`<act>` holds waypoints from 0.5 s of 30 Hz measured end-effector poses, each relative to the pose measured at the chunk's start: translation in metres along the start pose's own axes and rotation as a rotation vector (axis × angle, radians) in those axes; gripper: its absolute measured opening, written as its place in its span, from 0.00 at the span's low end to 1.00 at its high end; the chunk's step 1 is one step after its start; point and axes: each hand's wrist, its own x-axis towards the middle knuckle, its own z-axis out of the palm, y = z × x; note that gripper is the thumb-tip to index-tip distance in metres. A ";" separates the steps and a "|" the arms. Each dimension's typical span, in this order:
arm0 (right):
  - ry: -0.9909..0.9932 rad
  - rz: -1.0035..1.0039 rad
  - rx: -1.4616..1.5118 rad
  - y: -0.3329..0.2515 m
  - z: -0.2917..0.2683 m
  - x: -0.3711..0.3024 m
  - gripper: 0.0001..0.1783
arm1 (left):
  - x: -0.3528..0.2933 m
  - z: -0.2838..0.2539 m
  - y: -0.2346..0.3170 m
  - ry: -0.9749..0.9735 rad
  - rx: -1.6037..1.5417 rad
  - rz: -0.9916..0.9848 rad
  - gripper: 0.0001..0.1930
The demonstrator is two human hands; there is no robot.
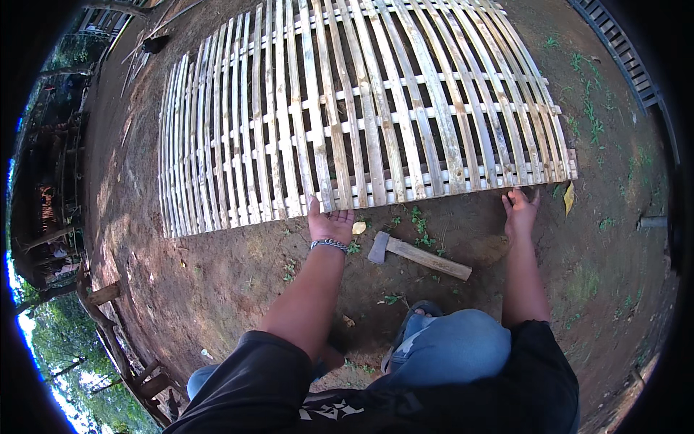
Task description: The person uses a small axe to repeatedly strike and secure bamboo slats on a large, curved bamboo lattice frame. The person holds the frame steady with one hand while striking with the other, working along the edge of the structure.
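Observation:
A wide panel of pale bamboo slats, fixed across several crosspieces, spreads in front of me. My left hand, with a chain bracelet at the wrist, grips its near edge left of the middle; the thumb shows against the edge and the fingers go partly underneath. At the near right corner my right hand holds the same edge, with its fingertips partly hidden by the slats. A hatchet with a wooden handle lies on the ground between my forearms, touched by neither hand.
Bare brown soil with small green weeds surrounds the panel. A yellow leaf is by its right corner. Rough wooden rails stand at the left, a dark slatted fence at the upper right. My bent knee is close behind the hatchet.

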 end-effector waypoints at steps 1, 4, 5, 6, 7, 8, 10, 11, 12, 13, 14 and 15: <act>0.022 -0.020 -0.017 0.008 0.003 -0.011 0.55 | -0.007 0.005 -0.003 0.024 -0.001 0.001 0.44; -0.079 0.051 -0.050 0.025 0.024 -0.058 0.48 | -0.009 -0.002 -0.007 -0.131 -0.031 -0.028 0.46; -0.107 0.089 -0.068 0.029 0.029 -0.071 0.47 | -0.013 0.001 -0.009 -0.158 -0.014 -0.023 0.47; -0.145 0.126 -0.088 0.034 0.034 -0.082 0.46 | -0.016 0.002 -0.009 -0.184 0.003 -0.018 0.47; -0.185 0.160 -0.107 0.039 0.038 -0.092 0.45 | -0.015 0.002 -0.008 -0.174 -0.002 -0.032 0.46; -0.224 0.195 -0.125 0.043 0.041 -0.098 0.44 | -0.014 0.002 -0.008 -0.164 -0.008 -0.047 0.46; -0.299 0.233 -0.129 0.051 0.045 -0.104 0.44 | -0.009 0.003 -0.007 -0.119 -0.029 -0.054 0.45; -0.338 0.251 -0.129 0.055 0.048 -0.105 0.43 | -0.005 0.004 -0.009 -0.084 -0.044 -0.047 0.44; -0.352 0.271 -0.144 0.058 0.050 -0.107 0.42 | -0.002 0.004 -0.010 -0.049 -0.060 -0.040 0.43; -0.362 0.276 -0.153 0.059 0.050 -0.108 0.41 | -0.004 0.005 -0.011 -0.062 -0.048 -0.028 0.42; -0.372 0.281 -0.161 0.061 0.051 -0.109 0.41 | -0.006 0.007 -0.013 -0.074 -0.037 -0.016 0.42; -0.382 0.286 -0.170 0.062 0.050 -0.109 0.41 | -0.007 0.008 -0.014 -0.087 -0.025 -0.004 0.42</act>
